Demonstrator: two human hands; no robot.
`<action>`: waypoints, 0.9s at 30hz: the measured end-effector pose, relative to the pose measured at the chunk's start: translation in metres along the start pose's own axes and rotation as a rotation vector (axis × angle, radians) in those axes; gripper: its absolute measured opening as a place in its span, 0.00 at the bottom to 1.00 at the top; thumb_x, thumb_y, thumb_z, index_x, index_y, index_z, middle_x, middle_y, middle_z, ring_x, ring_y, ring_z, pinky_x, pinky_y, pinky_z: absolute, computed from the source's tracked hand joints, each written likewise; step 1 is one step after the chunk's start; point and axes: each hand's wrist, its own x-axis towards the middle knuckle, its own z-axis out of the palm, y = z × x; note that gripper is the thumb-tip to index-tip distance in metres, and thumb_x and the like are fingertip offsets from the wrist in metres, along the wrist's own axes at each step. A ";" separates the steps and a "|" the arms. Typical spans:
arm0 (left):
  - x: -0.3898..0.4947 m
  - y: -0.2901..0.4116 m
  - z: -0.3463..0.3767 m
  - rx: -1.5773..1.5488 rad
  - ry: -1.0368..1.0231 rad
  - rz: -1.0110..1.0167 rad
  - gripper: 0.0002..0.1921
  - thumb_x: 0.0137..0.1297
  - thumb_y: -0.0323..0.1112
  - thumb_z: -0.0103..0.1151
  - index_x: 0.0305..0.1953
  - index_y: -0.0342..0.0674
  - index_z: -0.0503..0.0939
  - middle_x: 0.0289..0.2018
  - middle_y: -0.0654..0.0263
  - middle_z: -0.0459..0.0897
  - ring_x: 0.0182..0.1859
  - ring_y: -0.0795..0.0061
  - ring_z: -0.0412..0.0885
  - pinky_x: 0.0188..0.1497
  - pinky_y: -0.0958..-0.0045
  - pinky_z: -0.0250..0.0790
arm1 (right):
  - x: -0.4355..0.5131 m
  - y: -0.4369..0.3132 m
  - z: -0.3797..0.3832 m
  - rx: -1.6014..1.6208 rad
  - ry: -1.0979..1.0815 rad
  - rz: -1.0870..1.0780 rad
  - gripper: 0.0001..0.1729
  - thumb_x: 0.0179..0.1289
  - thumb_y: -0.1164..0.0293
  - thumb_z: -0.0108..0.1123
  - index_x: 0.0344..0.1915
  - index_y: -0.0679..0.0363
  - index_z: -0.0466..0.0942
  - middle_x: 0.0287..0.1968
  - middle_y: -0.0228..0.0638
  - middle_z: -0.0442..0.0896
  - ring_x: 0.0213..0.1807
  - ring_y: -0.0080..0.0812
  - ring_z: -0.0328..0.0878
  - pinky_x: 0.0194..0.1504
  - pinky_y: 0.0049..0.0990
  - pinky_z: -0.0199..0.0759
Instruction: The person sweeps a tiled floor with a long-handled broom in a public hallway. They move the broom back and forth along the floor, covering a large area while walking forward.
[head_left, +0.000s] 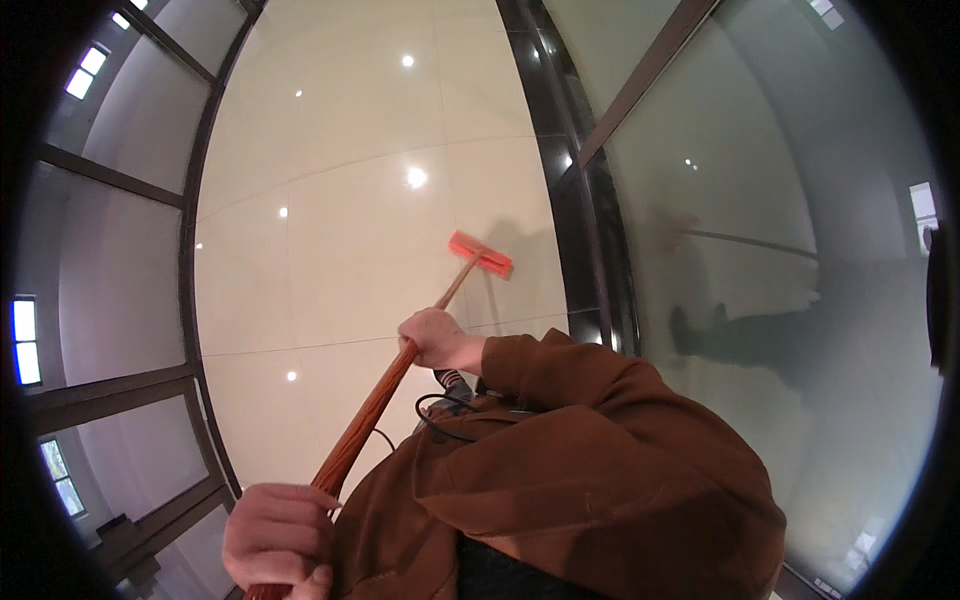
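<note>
I hold a long-handled floor brush slantwise before me, its wooden handle (367, 416) running from the lower left up to the middle. Near the top end of the handle, my left hand (277, 536) is wrapped around it. Farther down the shaft my right hand (439, 339) grips it, the arm in a brown sleeve reaching across from the right. The pink-orange brush head (480, 255) is at the glossy cream tile floor (360, 277), casting a shadow to its right. Whether the bristles press on the tiles I cannot tell.
A black stone border (574, 225) and a large glass panel (720, 225) run along the right. Framed glass panels (124, 277) line the left side. A black cable (431, 420) loops out at my waist. Ceiling lights reflect in the tiles.
</note>
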 end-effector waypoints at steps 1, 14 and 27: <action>0.001 0.010 0.001 0.036 -0.017 0.017 0.17 0.63 0.24 0.50 0.18 0.44 0.60 0.12 0.67 0.65 0.15 0.69 0.68 0.26 0.59 0.74 | 0.004 -0.006 -0.002 -0.035 -0.021 -0.013 0.07 0.46 0.65 0.62 0.21 0.56 0.77 0.25 0.42 0.81 0.33 0.51 0.79 0.37 0.45 0.73; -0.028 -0.057 0.055 0.000 0.211 -0.232 0.12 0.51 0.24 0.54 0.16 0.36 0.64 0.15 0.59 0.70 0.19 0.60 0.71 0.44 0.52 0.71 | -0.001 0.081 -0.042 -0.290 -0.090 0.049 0.06 0.43 0.67 0.65 0.19 0.55 0.77 0.25 0.42 0.81 0.32 0.49 0.80 0.36 0.46 0.74; -0.041 0.070 0.020 0.105 0.183 -0.096 0.15 0.56 0.21 0.51 0.18 0.43 0.59 0.16 0.64 0.71 0.18 0.65 0.72 0.29 0.58 0.74 | 0.032 -0.071 0.036 -0.057 -0.465 -0.300 0.05 0.43 0.70 0.60 0.20 0.59 0.79 0.24 0.46 0.81 0.33 0.52 0.80 0.35 0.45 0.74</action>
